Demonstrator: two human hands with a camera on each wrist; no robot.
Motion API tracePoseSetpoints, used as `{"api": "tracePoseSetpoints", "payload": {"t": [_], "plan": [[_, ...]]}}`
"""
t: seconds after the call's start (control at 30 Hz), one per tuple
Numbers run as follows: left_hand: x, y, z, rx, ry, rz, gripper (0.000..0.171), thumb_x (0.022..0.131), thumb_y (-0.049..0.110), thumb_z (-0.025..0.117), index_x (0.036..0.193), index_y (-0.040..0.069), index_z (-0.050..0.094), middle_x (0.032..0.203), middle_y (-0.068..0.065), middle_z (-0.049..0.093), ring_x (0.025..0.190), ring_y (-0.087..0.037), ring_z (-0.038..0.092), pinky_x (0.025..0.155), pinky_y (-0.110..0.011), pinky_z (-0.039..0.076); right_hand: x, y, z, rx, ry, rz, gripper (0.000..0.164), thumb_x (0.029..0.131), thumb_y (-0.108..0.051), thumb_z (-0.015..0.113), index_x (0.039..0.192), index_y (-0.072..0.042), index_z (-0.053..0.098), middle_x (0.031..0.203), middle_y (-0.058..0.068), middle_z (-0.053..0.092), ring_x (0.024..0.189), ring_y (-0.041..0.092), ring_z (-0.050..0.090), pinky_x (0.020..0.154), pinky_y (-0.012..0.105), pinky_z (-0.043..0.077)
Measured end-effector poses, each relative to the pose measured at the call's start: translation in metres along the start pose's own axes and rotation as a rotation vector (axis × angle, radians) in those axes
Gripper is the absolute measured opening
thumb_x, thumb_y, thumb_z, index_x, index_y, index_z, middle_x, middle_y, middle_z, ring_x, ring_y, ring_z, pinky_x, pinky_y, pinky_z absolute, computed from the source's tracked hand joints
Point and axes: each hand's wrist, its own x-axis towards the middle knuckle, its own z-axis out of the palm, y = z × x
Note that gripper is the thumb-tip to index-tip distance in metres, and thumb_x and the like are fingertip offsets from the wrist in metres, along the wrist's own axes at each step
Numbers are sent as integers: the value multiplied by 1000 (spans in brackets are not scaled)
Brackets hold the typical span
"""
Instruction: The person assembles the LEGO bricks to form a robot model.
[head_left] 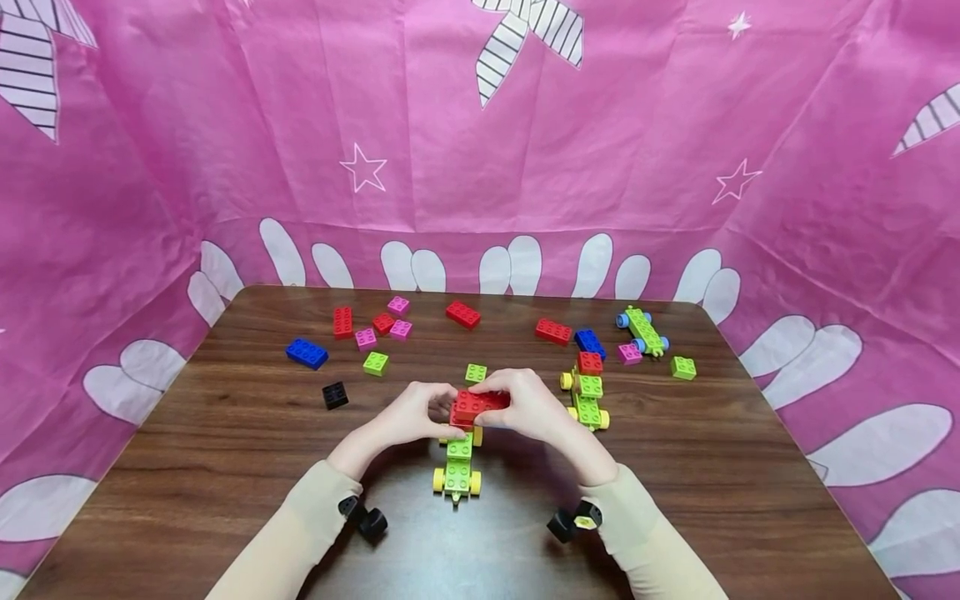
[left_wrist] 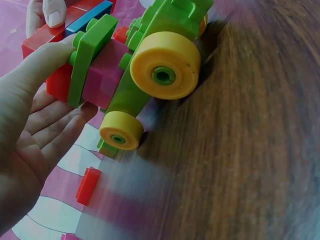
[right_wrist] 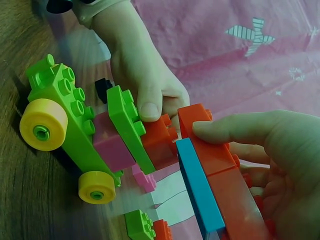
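Three wheeled bases [head_left: 459, 472] (the blue-wheeled one [head_left: 642, 331] near the far right corner of the bench [head_left: 195, 442], two yellow-wheeled), four loose red bricks [head_left: 553, 331], four loose pink bricks [head_left: 630, 354], three loose lime bricks [head_left: 683, 367], two loose blue bricks [head_left: 307, 353], one loose black brick [head_left: 335, 395]

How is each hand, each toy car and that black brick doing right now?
Near green plastic car with yellow wheels: standing, bricks stacked on it
Left hand: holding that car's red plastic brick
Right hand: holding red plastic bricks with a blue plastic brick underneath
Right-side green plastic car with yellow wheels: standing, untouched
Green plastic car with blue wheels: standing, nothing stacked
Black plastic brick: loose, untouched
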Motion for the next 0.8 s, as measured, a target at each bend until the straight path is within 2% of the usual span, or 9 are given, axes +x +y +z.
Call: {"api": "tracePoseSetpoints", "payload": {"t": [0.3, 0.47, 0.6, 0.8], "plan": [[-4, -5, -5, -26, -35, 32, 40, 79, 11, 79, 115, 0, 63, 104, -13, 71, 97, -22, 68, 86, -38, 56, 0, -1, 3, 6, -1, 23, 34, 77, -20, 81, 109, -13, 74, 99, 1, 71, 85, 12, 60, 71, 22, 51], [-9, 9, -11, -33, -30, 48, 35, 79, 2, 76, 111, -4, 63, 101, -19, 70, 94, -34, 67, 85, -47, 55, 1, -4, 3, 4, -3, 15, 34, 77, -20, 82, 109, -12, 74, 96, 0, 71, 82, 12, 59, 70, 22, 51], [-13, 23, -17, -39, -31, 45, 32, 79, 1, 76, 109, -5, 65, 99, -19, 71, 94, -37, 67, 85, -49, 54, 3, -5, 3, -9, -7, 13, 34, 76, -19, 82, 109, -12, 74, 93, -1, 70, 79, 11, 57, 68, 22, 50], [-14, 26, -18, -42, -29, 31, 30, 80, 4, 75, 108, -4, 65, 99, -19, 71, 94, -37, 67, 85, -49, 54, 5, -5, 6, -8, -16, 10, 32, 77, -18, 81, 108, -12, 74, 95, -1, 71, 81, 10, 58, 68, 22, 51]]}}
